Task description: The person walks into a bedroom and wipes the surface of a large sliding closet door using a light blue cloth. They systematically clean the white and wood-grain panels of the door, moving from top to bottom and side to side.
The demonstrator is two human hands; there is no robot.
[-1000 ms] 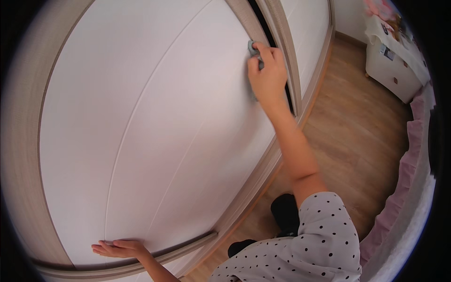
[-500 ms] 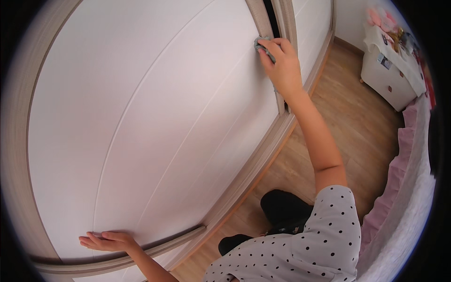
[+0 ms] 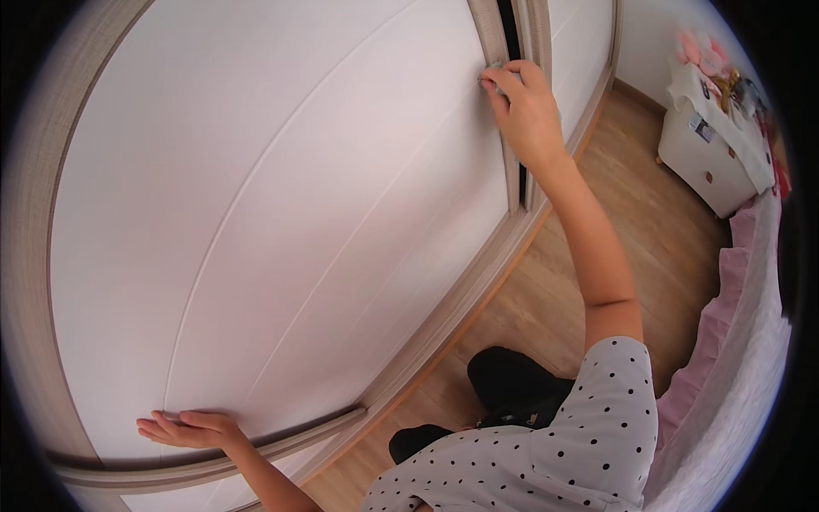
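A large white wardrobe door panel (image 3: 281, 222) with thin curved grooves stands in front of me, edged by a wood-grain frame (image 3: 490, 30). Up at its far right edge, my right hand (image 3: 525, 111) pinches a grey-green cloth (image 3: 495, 66) against the frame, beside a dark vertical gap (image 3: 510, 30). Most of the cloth is hidden behind the fingers. At the lower left, my left hand (image 3: 192, 428) lies against the panel just above the bottom frame, its fingers stretched out and nothing in it.
Wood flooring (image 3: 546, 290) runs along the door's base. A white storage box (image 3: 708, 162) with a pink plush thing (image 3: 704, 51) and other items on top stands at the far right. Nearer, a bed edge with a pink ruffled skirt (image 3: 721, 299) lines the right side.
The view has shifted slightly. My right hand has turned a little at the frame, and less of the cloth shows now. My left hand stays flat on the panel.
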